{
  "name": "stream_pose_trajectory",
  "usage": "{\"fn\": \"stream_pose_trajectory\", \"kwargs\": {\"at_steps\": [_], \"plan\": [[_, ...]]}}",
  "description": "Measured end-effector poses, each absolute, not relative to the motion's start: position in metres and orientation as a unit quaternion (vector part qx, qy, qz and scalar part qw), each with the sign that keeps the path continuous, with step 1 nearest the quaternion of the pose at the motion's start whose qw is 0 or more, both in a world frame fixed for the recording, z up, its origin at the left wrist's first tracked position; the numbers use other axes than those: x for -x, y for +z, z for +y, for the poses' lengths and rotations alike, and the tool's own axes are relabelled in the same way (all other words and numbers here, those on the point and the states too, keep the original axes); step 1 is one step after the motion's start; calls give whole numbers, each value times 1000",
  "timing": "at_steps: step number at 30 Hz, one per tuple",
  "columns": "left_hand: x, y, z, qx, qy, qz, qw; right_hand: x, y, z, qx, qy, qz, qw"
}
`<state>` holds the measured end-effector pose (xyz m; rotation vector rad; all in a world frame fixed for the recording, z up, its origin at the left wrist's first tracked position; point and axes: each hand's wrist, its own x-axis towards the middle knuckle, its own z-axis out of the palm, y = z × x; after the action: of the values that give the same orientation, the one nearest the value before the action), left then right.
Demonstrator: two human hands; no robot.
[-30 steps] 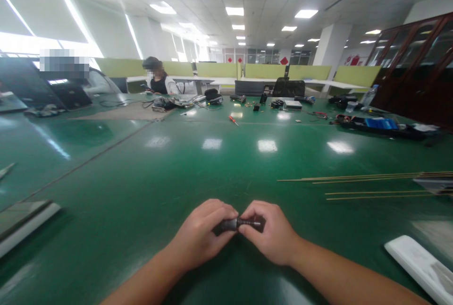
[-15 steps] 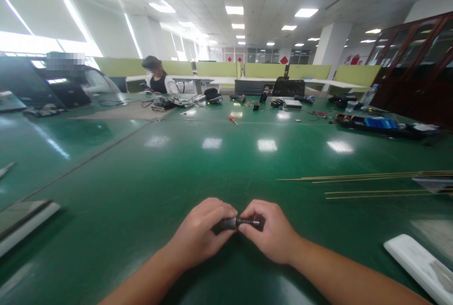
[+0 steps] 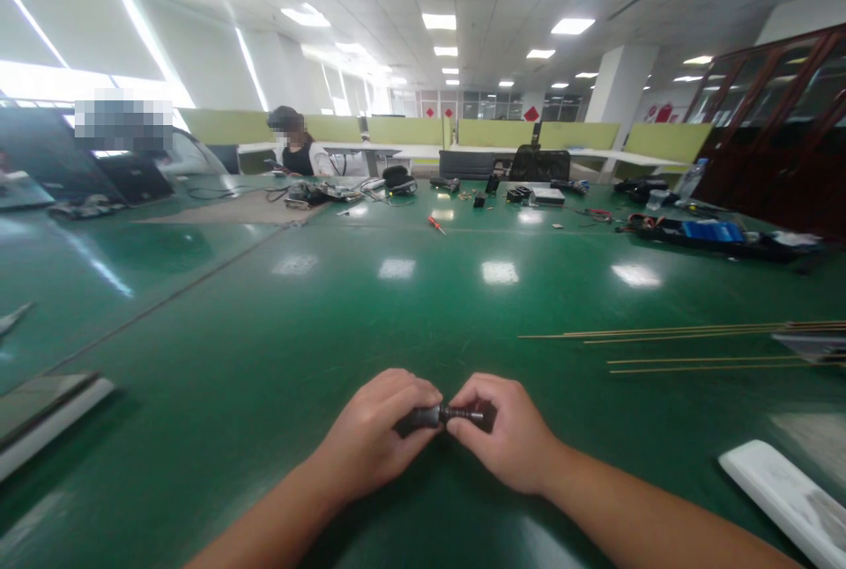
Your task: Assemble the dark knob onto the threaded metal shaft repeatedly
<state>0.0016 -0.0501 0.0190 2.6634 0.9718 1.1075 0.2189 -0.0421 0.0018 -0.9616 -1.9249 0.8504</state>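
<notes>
Close in front of me, a dark cylindrical tool [image 3: 427, 416] lies sideways between my two hands, its thick body to the left. A narrower ribbed section with a short silvery tip extends to the right. My left hand [image 3: 385, 422] is closed around the thick body, covering its left end. With thumb and index finger, my right hand [image 3: 506, 428] pinches the tool near where the thick part meets the narrow one. The silvery tip shows inside the curl of the right fingers. What exact kind of tool it is, I cannot make out. Below both hands is the green tabletop [image 3: 344, 314].
Thin brass-coloured rods [image 3: 667, 333] lie at the right. A white oblong object [image 3: 776, 498] sits at the lower right, a pale-edged flat object [image 3: 59, 419] at the left. Farther back are a red screwdriver [image 3: 435, 224], a black tray [image 3: 661, 232] and two seated people.
Both hands keep nearly the same grip and place on the tool. The view has shifted very slightly, and the person at the far left has moved a little.
</notes>
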Motion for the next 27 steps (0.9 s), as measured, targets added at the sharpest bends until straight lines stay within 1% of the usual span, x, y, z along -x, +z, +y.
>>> {"fn": "stream_pose_trajectory", "kwargs": {"at_steps": [27], "plan": [[1,21,-48,-875,364,317,25,-217,2,-42,409,332,-748,404]]}}
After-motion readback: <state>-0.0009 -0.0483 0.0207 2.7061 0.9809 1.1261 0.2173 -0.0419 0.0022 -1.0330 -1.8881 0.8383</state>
